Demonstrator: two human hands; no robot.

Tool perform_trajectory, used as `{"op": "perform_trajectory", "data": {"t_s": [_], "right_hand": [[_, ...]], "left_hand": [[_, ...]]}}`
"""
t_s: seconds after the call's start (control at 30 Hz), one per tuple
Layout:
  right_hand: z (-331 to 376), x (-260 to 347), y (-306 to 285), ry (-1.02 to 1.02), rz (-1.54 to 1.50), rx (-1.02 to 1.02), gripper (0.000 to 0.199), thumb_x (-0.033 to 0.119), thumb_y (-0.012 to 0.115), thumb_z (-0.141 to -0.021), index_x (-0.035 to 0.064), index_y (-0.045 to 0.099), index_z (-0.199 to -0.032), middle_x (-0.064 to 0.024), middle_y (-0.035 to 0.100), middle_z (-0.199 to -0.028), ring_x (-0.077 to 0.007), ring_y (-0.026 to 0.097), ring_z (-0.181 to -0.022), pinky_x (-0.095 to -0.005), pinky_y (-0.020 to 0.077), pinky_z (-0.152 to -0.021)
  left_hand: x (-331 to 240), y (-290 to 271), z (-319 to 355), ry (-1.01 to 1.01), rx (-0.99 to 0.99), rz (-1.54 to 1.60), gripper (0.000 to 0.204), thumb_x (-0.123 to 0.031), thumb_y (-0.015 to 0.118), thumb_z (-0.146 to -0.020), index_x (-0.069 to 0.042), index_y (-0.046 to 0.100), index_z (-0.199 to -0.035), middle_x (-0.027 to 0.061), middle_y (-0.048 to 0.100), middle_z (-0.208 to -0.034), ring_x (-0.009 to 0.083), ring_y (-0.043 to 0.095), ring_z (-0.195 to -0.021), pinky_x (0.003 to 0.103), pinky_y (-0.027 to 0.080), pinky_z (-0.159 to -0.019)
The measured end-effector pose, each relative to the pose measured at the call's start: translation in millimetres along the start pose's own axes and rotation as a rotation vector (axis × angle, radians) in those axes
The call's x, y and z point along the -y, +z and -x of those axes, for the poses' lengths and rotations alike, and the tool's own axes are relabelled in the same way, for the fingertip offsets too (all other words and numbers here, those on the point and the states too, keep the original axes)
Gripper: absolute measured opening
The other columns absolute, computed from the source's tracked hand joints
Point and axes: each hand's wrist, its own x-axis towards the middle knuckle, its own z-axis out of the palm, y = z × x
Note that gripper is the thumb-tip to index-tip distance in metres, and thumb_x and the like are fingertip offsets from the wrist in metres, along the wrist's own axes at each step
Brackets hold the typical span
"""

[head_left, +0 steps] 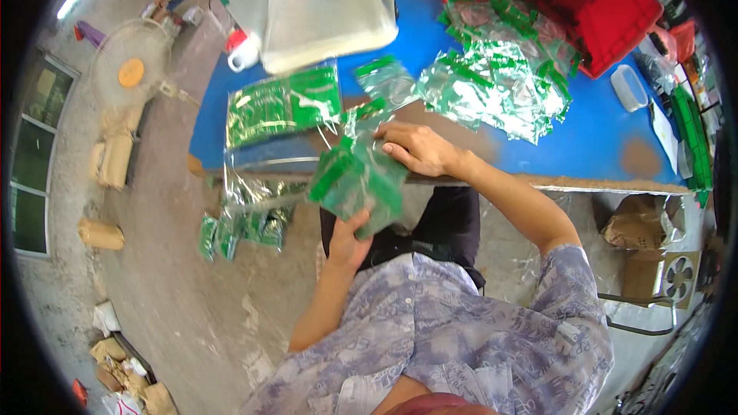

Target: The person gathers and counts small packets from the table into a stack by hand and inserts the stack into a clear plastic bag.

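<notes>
My left hand (351, 237) grips a stack of small green-and-clear packets (355, 178) from below, just past the near edge of the blue table (600, 138). My right hand (417, 147) rests on the table edge with its fingers on the top of that stack. A larger clear bag (283, 106) filled with green packets lies flat on the table to the left. More of the same packets (496, 81) spill in a loose heap out of a tipped red bin (615, 8) at the far right.
A clear plastic tub (323, 8) and a white mug (243, 52) stand at the table's far left. A clear bag of green packets (246, 223) hangs off the near edge. A small clear box (630, 86) sits at right. A fan (129, 69) and brown bags stand on the concrete floor.
</notes>
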Motion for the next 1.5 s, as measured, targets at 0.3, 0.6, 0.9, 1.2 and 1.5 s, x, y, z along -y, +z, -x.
{"op": "perform_trajectory", "data": {"t_s": [0.3,0.6,0.9,1.2,1.5], "right_hand": [[-21.5,-36.2,2.2,-0.123,0.296,-0.256,0.040,0.035,0.045,-0.104,0.0027,0.061,-0.122,-0.0217,0.059,-0.129,-0.0383,0.057,-0.117,-0.0504,0.0434,-0.099],[50.9,45.4,10.6,0.147,-0.021,-0.079,0.033,0.017,0.052,-0.099,-0.0037,0.060,-0.123,-0.0207,0.056,-0.123,-0.0389,0.054,-0.117,-0.0479,0.0435,-0.101],[81.4,-5.9,-19.6,0.344,0.664,-0.142,0.062,0.050,0.055,-0.097,0.0053,0.053,-0.139,-0.0248,0.045,-0.147,-0.0432,0.035,-0.141,-0.0616,0.0233,-0.115],[31.8,-5.7,-18.5,0.372,0.792,-0.382,0.058,0.047,0.054,-0.098,0.0027,0.052,-0.136,-0.0248,0.050,-0.138,-0.0437,0.040,-0.137,-0.0589,0.0304,-0.113],[65.4,36.0,-9.1,0.129,-0.118,0.031,0.038,0.033,0.055,-0.100,-0.0019,0.060,-0.114,-0.0226,0.059,-0.130,-0.0408,0.054,-0.123,-0.0473,0.0423,-0.105]], "left_hand": [[6.8,5.1,-8.3,0.080,0.001,-0.076,0.062,-0.006,0.069,-0.087,-0.005,0.042,-0.143,0.0080,0.053,-0.138,0.0243,0.051,-0.130,0.042,0.039,-0.113],[25.3,2.8,-6.6,-0.045,-0.088,0.037,0.057,-0.010,0.065,-0.090,-0.003,0.043,-0.142,0.0126,0.056,-0.136,0.0303,0.055,-0.127,0.049,0.045,-0.110],[22.9,7.4,-7.1,-0.113,-0.013,0.059,0.053,-0.008,0.067,-0.089,-0.004,0.048,-0.138,0.0074,0.059,-0.130,0.0232,0.057,-0.123,0.041,0.045,-0.107],[24.3,-11.9,-22.3,-0.159,0.079,-0.058,0.061,-0.007,0.071,-0.082,-0.004,0.048,-0.139,0.0082,0.059,-0.130,0.0229,0.055,-0.124,0.040,0.044,-0.108],[11.7,-13.8,-17.9,-0.093,0.074,-0.028,0.057,-0.009,0.071,-0.084,-0.001,0.049,-0.136,0.0072,0.060,-0.127,0.0234,0.057,-0.121,0.042,0.045,-0.107]]}}
